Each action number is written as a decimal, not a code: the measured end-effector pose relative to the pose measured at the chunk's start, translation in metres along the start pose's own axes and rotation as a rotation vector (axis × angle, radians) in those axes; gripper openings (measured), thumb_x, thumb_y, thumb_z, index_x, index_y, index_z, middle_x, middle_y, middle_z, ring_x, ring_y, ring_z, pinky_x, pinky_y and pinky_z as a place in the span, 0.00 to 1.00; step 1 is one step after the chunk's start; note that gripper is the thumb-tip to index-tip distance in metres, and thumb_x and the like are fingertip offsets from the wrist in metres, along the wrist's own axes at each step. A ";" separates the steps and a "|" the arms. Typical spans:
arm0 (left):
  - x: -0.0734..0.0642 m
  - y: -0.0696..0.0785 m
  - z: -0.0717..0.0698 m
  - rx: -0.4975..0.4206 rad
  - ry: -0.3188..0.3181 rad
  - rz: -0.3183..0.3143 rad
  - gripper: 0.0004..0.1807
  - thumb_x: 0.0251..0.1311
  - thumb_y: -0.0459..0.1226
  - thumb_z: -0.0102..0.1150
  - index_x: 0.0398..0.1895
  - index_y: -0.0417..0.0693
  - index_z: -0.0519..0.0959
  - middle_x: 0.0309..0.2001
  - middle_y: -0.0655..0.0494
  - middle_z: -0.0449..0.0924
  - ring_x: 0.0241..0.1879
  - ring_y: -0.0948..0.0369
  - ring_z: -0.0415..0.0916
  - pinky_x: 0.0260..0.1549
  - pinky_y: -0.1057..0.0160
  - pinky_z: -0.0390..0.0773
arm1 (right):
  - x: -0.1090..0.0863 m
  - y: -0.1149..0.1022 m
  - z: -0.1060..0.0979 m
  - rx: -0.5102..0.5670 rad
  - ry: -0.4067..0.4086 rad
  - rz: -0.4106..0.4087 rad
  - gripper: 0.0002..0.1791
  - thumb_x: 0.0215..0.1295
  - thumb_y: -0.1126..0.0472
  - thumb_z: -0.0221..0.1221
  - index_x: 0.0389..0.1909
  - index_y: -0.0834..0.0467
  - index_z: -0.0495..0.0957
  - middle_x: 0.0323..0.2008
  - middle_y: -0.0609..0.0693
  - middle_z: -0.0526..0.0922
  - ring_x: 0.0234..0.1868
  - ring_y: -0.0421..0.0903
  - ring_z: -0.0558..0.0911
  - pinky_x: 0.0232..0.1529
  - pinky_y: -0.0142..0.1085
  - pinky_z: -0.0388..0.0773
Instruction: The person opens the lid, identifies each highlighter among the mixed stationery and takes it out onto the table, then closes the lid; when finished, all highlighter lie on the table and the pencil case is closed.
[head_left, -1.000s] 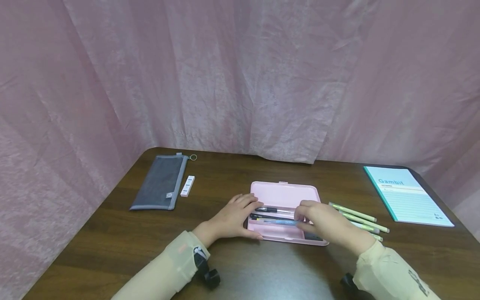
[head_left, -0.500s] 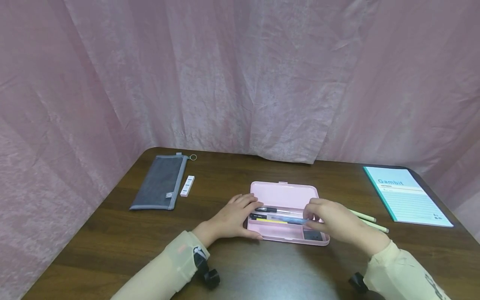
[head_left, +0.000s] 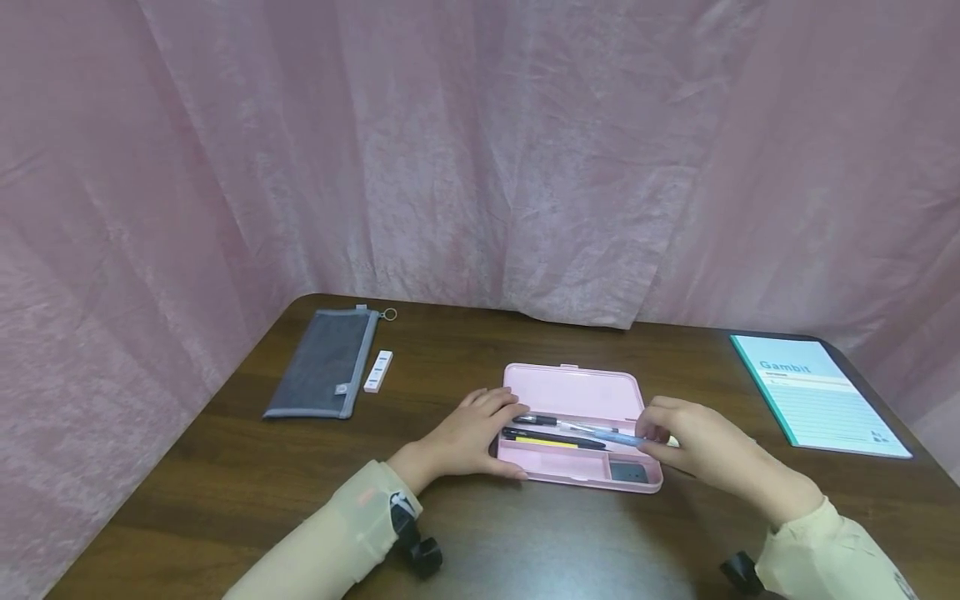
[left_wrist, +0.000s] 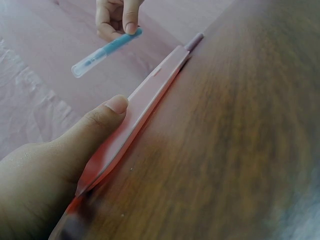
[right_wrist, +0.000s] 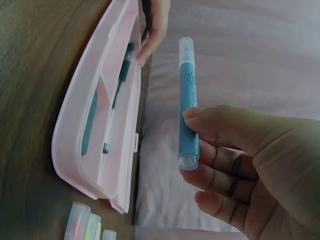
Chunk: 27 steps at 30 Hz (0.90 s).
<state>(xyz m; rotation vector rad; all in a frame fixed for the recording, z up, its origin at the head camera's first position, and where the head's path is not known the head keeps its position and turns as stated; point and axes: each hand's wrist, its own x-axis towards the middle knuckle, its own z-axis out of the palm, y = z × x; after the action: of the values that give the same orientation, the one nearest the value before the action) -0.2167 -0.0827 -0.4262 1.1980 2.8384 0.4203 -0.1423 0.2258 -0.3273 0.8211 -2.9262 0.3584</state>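
A pink pencil case (head_left: 573,390) lies open on the table, its lid towards the back. My left hand (head_left: 476,429) holds its left end, with the thumb (left_wrist: 97,122) along the near edge. Above the right end, my right hand (head_left: 701,433) pinches a blue marker (right_wrist: 187,95) with a clear cap between thumb and fingers. That marker points leftward over the case, apart from it in the right wrist view. Inside the case lie a black clear-barrelled pen (head_left: 536,419) and a black-and-yellow pen (head_left: 551,439). A dark grey block (head_left: 628,472) fills the small front-right compartment.
Several capped markers (right_wrist: 80,220) lie beside the case's right end, mostly hidden by my right hand in the head view. A grey zip pouch (head_left: 322,362) and a small white strip (head_left: 378,371) are at left; a notepad (head_left: 821,396) is at right.
My right hand has moved to the right with the blue marker, uncovering the black-and-yellow pen and the grey block. The left hand has stayed on the case.
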 end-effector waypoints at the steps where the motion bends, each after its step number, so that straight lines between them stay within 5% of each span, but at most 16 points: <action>1: 0.000 0.000 0.000 0.000 -0.002 -0.001 0.50 0.45 0.73 0.55 0.70 0.61 0.62 0.71 0.56 0.61 0.74 0.55 0.53 0.74 0.49 0.51 | -0.001 0.001 -0.001 -0.002 0.002 0.008 0.06 0.55 0.60 0.67 0.28 0.47 0.79 0.27 0.34 0.75 0.29 0.32 0.75 0.30 0.29 0.75; 27: 0.001 -0.001 0.002 0.006 0.005 0.001 0.51 0.44 0.74 0.54 0.70 0.61 0.62 0.71 0.56 0.61 0.73 0.56 0.54 0.74 0.49 0.51 | -0.034 0.031 0.001 -0.049 0.184 -0.011 0.14 0.47 0.64 0.72 0.26 0.45 0.76 0.27 0.31 0.72 0.28 0.27 0.69 0.24 0.26 0.68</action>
<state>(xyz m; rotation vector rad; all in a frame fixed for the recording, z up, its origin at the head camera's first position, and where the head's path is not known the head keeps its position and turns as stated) -0.2183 -0.0820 -0.4284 1.2017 2.8448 0.4156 -0.1293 0.2681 -0.3392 0.7541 -2.7478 0.3409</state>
